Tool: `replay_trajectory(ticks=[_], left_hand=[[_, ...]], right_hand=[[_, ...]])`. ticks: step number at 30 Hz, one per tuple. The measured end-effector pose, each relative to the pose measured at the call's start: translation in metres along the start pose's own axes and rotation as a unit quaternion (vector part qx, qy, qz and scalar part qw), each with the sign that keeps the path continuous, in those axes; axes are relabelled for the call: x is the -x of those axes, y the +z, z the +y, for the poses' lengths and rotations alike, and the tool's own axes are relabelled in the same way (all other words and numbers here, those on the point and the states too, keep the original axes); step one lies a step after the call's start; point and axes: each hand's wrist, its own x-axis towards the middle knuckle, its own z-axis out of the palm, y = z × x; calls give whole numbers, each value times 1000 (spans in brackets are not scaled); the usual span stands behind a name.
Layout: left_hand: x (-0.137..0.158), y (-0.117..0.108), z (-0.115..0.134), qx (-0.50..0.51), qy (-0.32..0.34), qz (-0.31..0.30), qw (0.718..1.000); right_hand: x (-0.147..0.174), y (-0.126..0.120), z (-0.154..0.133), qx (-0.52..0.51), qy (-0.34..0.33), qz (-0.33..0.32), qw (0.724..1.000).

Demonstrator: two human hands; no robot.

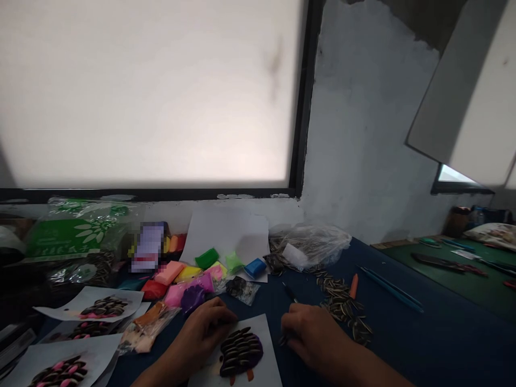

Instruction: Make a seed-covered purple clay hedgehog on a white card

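Observation:
A white sheet of paper [266, 360] lies at the front of the blue table, bearing a hedgehog-like figure [242, 352] with a purple clay body, rows of sunflower seeds and orange feet. My left hand [212, 325] is closed at the sheet's upper left edge, curled fingers pressing on it; its thumb side is partly hidden. Just right of the paper, my right hand [312, 330] is pinched, with a small dark piece like a sunflower seed [283, 339] at its fingertips. Behind its knuckles a dark pen [289, 293] partly shows. Loose sunflower seeds [341, 301] are heaped beyond the right wrist.
Colourful clay packets [169, 273] and an open purple one [192, 298] lie behind my left hand. Finished seed pictures [102, 309] are stacked at left. A plastic bag [314, 244] stands by the wall. An orange stick [353, 286] and blue tweezers-like tool [391, 287] lie right.

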Motion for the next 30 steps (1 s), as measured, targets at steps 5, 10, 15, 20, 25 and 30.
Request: replay_trajectory(ticks=[5,10,15,20,25,30], left_hand=[[0,0,0,6,0,-3,1000],[-1,1,-3,13,2,3,1000],[0,0,-1,15,3,2,1000],[1,-1,1,8,-2,4,1000],[0,0,1,12,6,11,1000],[0,0,1,14,8,15,1000]], right_hand=[[-2,8,6,-59,-44,19,997],[-4,19,11,-31,-75,24,996],[-9,34,12,54,-116,66,990],[-9,42,10,-34,-109,131,985],[-4,49,2,-196,-175,176,949],[-5,62,-6,-195,-195,195,941]])
